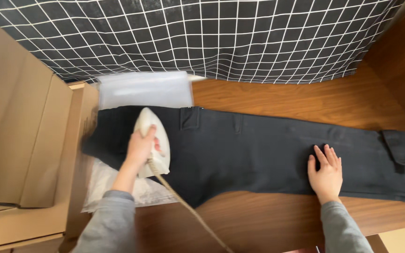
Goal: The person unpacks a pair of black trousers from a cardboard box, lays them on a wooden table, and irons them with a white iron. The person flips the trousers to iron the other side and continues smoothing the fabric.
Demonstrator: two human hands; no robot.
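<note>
1. Your left hand (139, 149) is closed around the white iron (152, 140), on the dark trousers (258, 150).
2. Your right hand (326, 172) lies flat and open, holding nothing; it presses the cloth far from the iron.
3. The cord (188, 208) behind your grip may catch; a resting iron could scorch.

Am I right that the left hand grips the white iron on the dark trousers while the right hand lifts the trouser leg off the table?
Not quite. In the head view the right hand lies flat, pressing the dark trousers onto the wooden table, not lifting them. The left hand does grip the white iron.
</note>
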